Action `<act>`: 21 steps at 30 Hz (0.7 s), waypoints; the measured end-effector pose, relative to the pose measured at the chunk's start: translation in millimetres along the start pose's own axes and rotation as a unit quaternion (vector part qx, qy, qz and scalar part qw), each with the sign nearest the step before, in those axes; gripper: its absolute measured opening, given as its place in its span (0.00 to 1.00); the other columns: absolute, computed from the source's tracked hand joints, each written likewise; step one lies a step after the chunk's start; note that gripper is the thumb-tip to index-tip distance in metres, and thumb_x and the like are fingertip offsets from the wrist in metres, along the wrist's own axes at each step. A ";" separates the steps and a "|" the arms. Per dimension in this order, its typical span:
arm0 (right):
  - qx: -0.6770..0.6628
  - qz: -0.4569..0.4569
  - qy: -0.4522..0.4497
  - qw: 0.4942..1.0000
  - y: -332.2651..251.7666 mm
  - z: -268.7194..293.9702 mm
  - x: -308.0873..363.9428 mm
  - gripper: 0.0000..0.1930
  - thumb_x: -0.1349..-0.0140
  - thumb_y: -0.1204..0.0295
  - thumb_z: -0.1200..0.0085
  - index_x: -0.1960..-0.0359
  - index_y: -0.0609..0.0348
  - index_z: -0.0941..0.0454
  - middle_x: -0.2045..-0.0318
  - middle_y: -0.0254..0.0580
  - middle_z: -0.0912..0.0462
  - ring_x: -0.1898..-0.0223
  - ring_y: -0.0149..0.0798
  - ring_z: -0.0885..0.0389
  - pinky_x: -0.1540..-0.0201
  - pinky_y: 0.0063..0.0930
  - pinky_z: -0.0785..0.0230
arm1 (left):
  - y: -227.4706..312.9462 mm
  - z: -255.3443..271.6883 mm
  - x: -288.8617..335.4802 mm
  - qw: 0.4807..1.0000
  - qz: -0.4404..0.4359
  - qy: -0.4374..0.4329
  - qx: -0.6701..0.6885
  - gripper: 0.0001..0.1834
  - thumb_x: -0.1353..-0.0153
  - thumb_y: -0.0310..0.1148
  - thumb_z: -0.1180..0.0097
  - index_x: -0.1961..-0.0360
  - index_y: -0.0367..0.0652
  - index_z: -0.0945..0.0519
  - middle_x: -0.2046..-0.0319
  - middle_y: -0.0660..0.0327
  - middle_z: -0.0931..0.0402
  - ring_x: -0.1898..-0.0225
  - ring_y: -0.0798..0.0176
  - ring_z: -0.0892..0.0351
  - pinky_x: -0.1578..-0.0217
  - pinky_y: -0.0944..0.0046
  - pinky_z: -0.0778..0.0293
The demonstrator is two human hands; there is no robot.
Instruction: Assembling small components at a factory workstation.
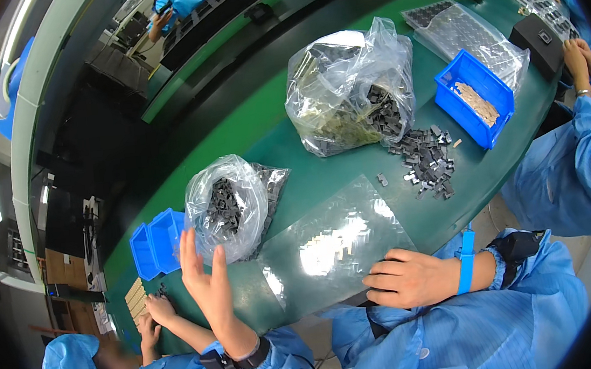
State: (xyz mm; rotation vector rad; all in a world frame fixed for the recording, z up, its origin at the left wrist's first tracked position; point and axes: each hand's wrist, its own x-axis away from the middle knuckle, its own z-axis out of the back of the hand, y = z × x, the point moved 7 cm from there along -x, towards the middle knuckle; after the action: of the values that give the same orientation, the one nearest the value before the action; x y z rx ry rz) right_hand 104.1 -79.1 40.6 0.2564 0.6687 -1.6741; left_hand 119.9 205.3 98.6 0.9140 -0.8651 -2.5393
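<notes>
A green table [286, 157] holds bagged dark parts. Near its left edge, the left hand [205, 280] is raised, open and empty, just beside a small clear bag [230, 204]. The right hand [405, 278] rests loosely curled, holding nothing, at the near edge on a clear sheet [335, 241]. A loose pile [428, 162] lies unsorted beside the large bag [347, 88] and blue bin [476, 97]; little looks done.

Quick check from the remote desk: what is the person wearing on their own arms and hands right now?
Both hands are bare, with no gloves. The left hand comes out of a light blue smock sleeve, with a dark band around the wrist. The right hand wears a bright blue wrist strap, and behind it is a gathered light blue cuff of the same smock.
</notes>
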 end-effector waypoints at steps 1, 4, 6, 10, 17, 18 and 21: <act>-0.003 0.002 0.001 1.000 -0.2 -3.8 2.3 0.09 0.54 0.71 0.51 0.70 0.59 0.26 0.65 0.38 0.25 0.62 0.35 0.28 0.63 0.26 0.36 | -5.5 8.1 10.4 0.999 0.030 -0.019 0.022 0.24 0.47 0.25 0.44 0.47 0.38 0.30 0.46 0.53 0.35 0.45 0.58 0.35 0.52 0.61 0.32; -0.011 -0.015 -0.010 1.000 7.3 -8.7 11.7 0.09 0.55 0.72 0.51 0.70 0.59 0.26 0.67 0.37 0.24 0.63 0.35 0.27 0.64 0.26 0.36 | -1.3 18.5 41.1 0.984 0.132 -0.039 0.117 0.16 0.47 0.28 0.43 0.57 0.31 0.25 0.59 0.53 0.26 0.56 0.62 0.27 0.58 0.67 0.30; -0.005 -0.014 0.004 1.000 12.6 -3.9 12.5 0.09 0.57 0.72 0.51 0.71 0.60 0.26 0.69 0.37 0.24 0.65 0.35 0.26 0.66 0.25 0.35 | 8.7 18.2 72.2 0.948 0.179 -0.150 0.218 0.11 0.49 0.28 0.42 0.67 0.29 0.22 0.69 0.53 0.22 0.64 0.62 0.23 0.62 0.70 0.28; -0.062 -0.050 0.086 0.993 20.8 6.7 3.0 0.10 0.57 0.72 0.49 0.71 0.62 0.25 0.68 0.39 0.24 0.65 0.37 0.25 0.66 0.25 0.33 | 41.9 -26.1 163.8 0.742 0.162 -0.555 0.340 0.18 0.56 0.29 0.35 0.63 0.31 0.21 0.64 0.51 0.21 0.61 0.58 0.21 0.58 0.62 0.27; -0.099 -0.047 0.053 0.993 -1.0 11.7 -10.7 0.08 0.57 0.72 0.49 0.73 0.61 0.27 0.70 0.39 0.25 0.66 0.38 0.25 0.67 0.26 0.33 | 52.8 -90.1 203.7 0.671 0.346 -0.295 0.586 0.47 0.50 0.33 0.41 0.35 0.42 0.59 0.42 0.42 0.43 0.41 0.49 0.39 0.46 0.52 0.37; -0.098 -0.046 0.050 0.993 -4.2 10.3 -10.4 0.08 0.57 0.72 0.49 0.73 0.61 0.27 0.70 0.39 0.25 0.66 0.38 0.25 0.67 0.26 0.33 | 50.0 -90.5 201.8 0.632 0.374 -0.224 0.641 0.44 0.48 0.27 0.45 0.35 0.44 0.59 0.42 0.42 0.44 0.41 0.48 0.41 0.45 0.53 0.38; -0.109 -0.017 0.040 0.993 -11.7 7.3 -8.9 0.06 0.56 0.72 0.49 0.76 0.60 0.28 0.73 0.38 0.26 0.68 0.37 0.26 0.67 0.26 0.34 | 49.0 -91.6 195.8 0.605 0.407 -0.141 0.670 0.40 0.45 0.19 0.53 0.35 0.45 0.60 0.42 0.41 0.45 0.40 0.48 0.42 0.44 0.54 0.39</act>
State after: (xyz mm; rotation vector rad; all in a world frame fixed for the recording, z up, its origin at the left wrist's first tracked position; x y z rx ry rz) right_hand 96.4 -74.9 54.4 0.1569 0.9148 -1.6135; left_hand 37.1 36.8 -19.2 0.1332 -2.5956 -0.8851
